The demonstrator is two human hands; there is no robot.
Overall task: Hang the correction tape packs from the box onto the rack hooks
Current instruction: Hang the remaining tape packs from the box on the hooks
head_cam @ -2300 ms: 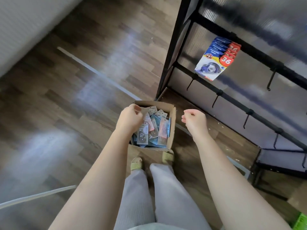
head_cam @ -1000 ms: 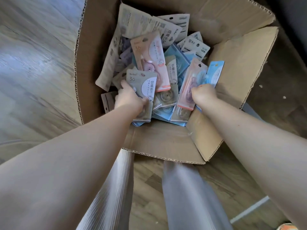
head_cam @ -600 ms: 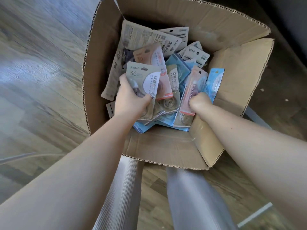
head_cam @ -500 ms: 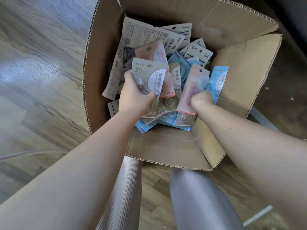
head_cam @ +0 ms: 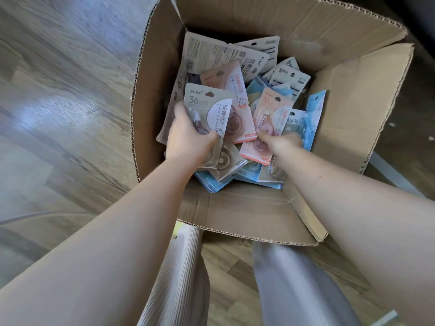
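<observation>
Bending over the cardboard box (head_cam: 353, 95) on the wooden floor (head_cam: 58, 114), the person has both hands down among the correction tape packs (head_cam: 289, 76).

Left hand (head_cam: 188, 142): grip curled round the lower part of a grey pack (head_cam: 207, 107), thumb across its front face, the card standing upright above the knuckles. The printed "36" and a dark tape wheel under the blister show clearly. More cards seem bunched beneath this grip, but I cannot tell how many it truly holds.

Right hand (head_cam: 280, 143): grip pinching the lower part of a pink pack (head_cam: 270, 116), with a light blue pack (head_cam: 294, 123) tucked just behind it. Whether the blue one is also held, I cannot tell.

Progress, as a judgement: early. Neither the rack nor its hooks are in view, so nothing shows as hung. The box holds a loose, overlapping heap beyond and beneath both grips, some cards face up, some showing printed backs. Pick-up is under way; carrying to the rack and threading each hang-hole on a hook is all still to do.

Appearance of packs: flat card backers with clear blisters, in grey, pink and blue, each with a small cut-out hole near the top edge. They look light and slippery against each other, so a bunch could fan out or slip when lifted.

The person's pale trousers (head_cam: 179, 278) stand below the near flap.
</observation>
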